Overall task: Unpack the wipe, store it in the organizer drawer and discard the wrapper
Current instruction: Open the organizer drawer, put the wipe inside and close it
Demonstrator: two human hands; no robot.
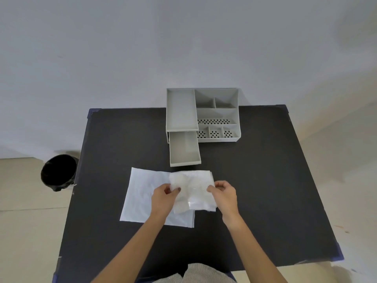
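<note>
A large white sheet (140,199) lies flat on the black table (265,180). On its right part rests a smaller folded white wipe (204,176) with a crinkled, glossy translucent wrapper (187,201) over it. I cannot tell whether the wipe is inside the wrapper or under it. My left hand (163,199) pinches the packet's left edge. My right hand (224,197) pinches its right edge. Behind it stands the grey organizer (236,119), its lower drawer (184,162) pulled out toward me and holding nothing.
A black-lined waste bin (58,173) stands on the floor off the table's left edge. The organizer's top has a long tray and several small perforated compartments. A grey wall rises behind the table.
</note>
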